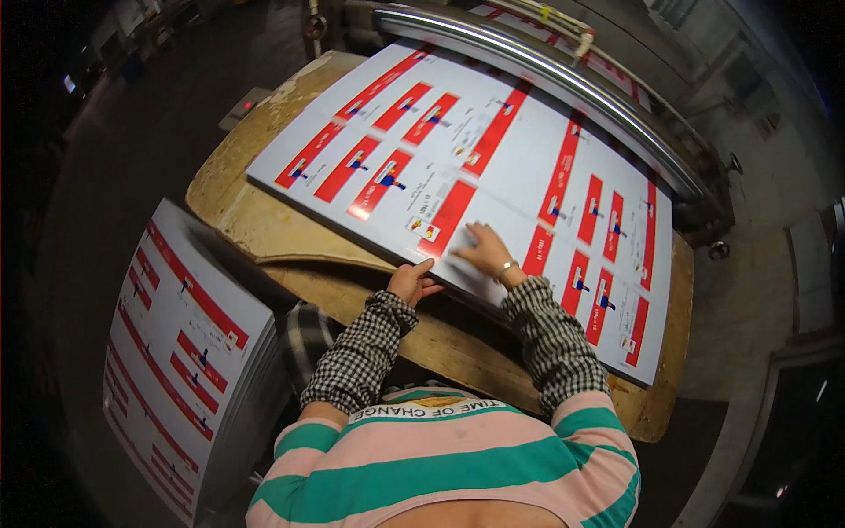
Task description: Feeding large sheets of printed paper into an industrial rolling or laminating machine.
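A stack of large printed sheets (493, 189), white with red panels and small blue figures, lies in front of me. At its near edge is my left hand (410, 283), thumb on the top sheet and the other fingers along the edge, pinching it. Just to the right, my right hand (487, 253) is over the top sheet near the same edge. Its fingers are bent but apart, slightly blurred, and nothing shows in them. Whether its fingertips touch the paper I cannot tell.
The sheets rest on a worn wooden board (231, 189). Beyond their far edge runs a long shiny metal roller (546, 75) of a machine. A second tall stack of printed sheets (176, 352) stands at my left, lower than the board.
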Demonstrator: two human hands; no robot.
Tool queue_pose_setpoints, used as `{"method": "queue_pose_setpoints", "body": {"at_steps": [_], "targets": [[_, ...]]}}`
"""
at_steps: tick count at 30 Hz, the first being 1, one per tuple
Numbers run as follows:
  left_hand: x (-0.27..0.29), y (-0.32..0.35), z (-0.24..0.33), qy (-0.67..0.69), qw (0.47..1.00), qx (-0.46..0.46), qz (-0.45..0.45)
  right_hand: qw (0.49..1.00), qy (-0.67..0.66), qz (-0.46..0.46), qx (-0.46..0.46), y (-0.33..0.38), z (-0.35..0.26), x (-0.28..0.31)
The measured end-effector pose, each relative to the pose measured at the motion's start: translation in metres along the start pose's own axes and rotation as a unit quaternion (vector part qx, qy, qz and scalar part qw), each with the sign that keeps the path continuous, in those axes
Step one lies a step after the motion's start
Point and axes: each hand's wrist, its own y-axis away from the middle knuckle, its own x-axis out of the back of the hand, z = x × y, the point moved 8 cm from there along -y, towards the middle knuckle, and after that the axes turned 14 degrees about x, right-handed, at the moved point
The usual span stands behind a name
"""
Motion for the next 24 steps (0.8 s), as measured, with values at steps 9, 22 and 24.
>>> {"method": "queue_pose_setpoints", "body": {"at_steps": [9, 22, 24], "targets": [[-0.003, 0.006, -0.002, 0.024, 0.992, 0.018, -0.126, 0.969, -0.11, -0.199, -0.096, 0.03, -0.03, 0.022], [0.005, -0.007, -0.011, 0.035, 0.999, -0.025, -0.013, 0.992, -0.111, -0.026, 0.048, 0.05, -0.025, 0.007], [0.004, -0.007, -0.011, 0.018, 1.0, -0.017, -0.008, 0.985, -0.146, -0.082, 0.036, 0.033, -0.011, 0.004]]}}
